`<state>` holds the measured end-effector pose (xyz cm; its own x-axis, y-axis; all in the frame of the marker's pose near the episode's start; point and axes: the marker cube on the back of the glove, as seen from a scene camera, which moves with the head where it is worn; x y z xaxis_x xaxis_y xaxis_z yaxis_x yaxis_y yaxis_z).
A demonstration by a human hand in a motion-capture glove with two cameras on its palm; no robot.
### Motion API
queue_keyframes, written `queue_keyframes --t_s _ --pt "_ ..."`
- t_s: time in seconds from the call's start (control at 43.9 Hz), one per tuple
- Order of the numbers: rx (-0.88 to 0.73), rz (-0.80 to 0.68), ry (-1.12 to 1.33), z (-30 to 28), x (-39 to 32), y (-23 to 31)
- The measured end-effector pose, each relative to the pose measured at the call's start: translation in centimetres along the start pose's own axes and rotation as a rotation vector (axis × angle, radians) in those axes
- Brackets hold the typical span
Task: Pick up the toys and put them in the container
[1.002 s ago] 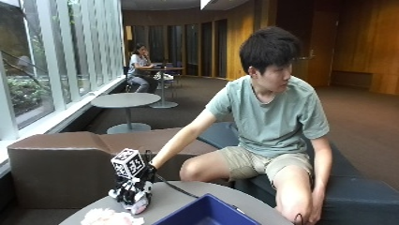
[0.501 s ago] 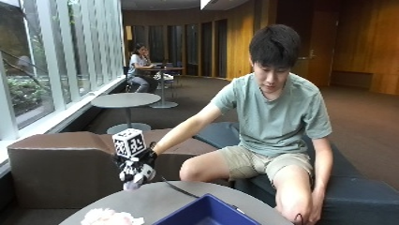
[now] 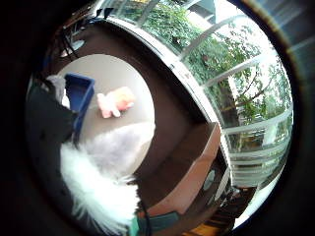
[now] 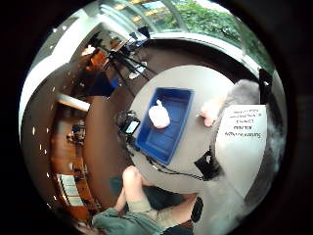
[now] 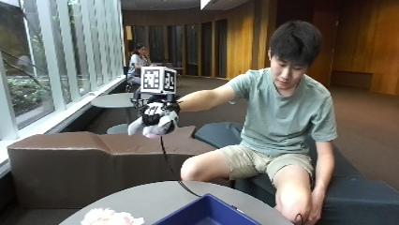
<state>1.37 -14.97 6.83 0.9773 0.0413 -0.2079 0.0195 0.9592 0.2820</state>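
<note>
Your gloved right hand [image 5: 154, 118], raised above the round grey surface [image 4: 205, 142], clasps a fluffy white-grey plush toy [image 5: 156, 127]; lower it over the blue plastic container [image 4: 165, 122] before releasing.

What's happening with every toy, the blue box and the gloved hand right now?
Grey and white plush toy: gripped by the gloved right hand, lifted high above the table.
Pink plush toy: lying on the round table, beside the blue container.
White and pink toy: lying inside the container.
Blue container: open, on the table.
</note>
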Motion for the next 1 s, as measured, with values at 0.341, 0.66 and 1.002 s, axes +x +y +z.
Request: queue_keyframes --t_s 0.341,0.66,1.002 --pt "-0.038 -0.263 -0.023 3.9 -13.0 -1.2" --pt "-0.152 -0.172 -0.015 10.8 -20.3 -2.3" --pt "-0.331 -0.09 0.097 13.7 -14.1 -1.1"
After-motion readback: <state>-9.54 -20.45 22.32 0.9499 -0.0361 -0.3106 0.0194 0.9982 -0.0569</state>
